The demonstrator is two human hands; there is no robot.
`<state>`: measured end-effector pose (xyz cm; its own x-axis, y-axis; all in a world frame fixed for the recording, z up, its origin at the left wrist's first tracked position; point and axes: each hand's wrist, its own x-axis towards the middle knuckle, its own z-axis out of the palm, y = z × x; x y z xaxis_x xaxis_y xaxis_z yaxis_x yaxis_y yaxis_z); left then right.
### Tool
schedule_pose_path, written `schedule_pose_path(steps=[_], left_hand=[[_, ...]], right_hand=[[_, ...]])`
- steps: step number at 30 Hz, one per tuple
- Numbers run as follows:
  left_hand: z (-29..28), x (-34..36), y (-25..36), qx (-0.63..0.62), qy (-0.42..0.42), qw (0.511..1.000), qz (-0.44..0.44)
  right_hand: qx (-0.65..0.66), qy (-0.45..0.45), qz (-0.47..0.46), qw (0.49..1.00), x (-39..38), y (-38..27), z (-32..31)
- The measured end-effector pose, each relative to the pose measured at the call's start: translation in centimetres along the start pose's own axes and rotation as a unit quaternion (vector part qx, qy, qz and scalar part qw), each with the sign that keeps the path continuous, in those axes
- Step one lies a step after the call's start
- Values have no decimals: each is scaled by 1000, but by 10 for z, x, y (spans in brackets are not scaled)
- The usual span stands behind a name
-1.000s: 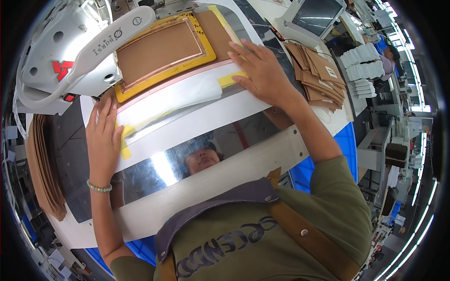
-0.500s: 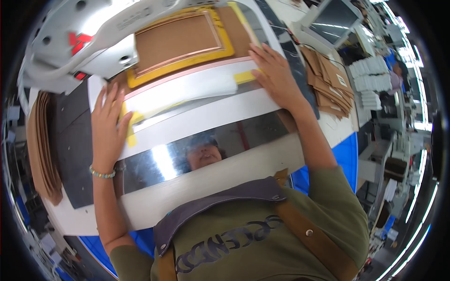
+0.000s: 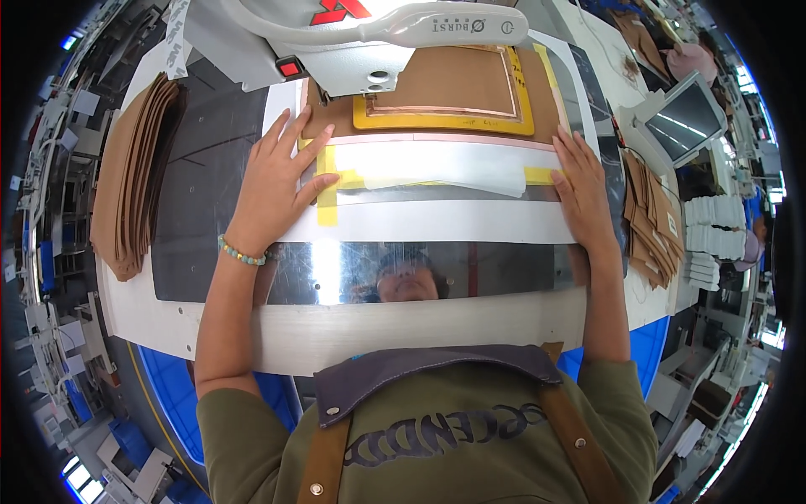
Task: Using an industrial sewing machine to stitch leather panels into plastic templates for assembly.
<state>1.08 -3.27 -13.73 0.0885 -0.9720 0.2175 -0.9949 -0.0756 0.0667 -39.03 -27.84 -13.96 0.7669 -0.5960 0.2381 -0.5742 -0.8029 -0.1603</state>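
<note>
Brown panel (image 3: 546, 105), bearing a yellow frame (image 3: 445, 125), lies flat, partly under the far machine head (image 3: 361, 69). Left hand (image 3: 281, 178), widely spread, and right hand (image 3: 583, 186), loosely open, rest by its near corners, gripping nothing.

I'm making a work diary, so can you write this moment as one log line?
left hand: at yellow tape strip | right hand: by yellow tape patch | yellow frame: on brown sheet

At centre, a mirror-glossy grey metal strip (image 3: 512, 269); above, a smooth yellow plastic-looking rectangular frame (image 3: 420, 123) and a matt brown sheet (image 3: 335, 115).
</note>
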Motion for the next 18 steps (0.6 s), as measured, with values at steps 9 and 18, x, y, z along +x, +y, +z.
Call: schedule_pose_path(steps=[9, 18], left_hand=[[2, 1, -4, -19, 33, 999, 6], [1, -1, -4, -31, 32, 999, 8]], right_hand=[[-2, 16, -2, 1000, -1, 1, 2], [-1, 35, -18, 999, 2, 3, 4]])
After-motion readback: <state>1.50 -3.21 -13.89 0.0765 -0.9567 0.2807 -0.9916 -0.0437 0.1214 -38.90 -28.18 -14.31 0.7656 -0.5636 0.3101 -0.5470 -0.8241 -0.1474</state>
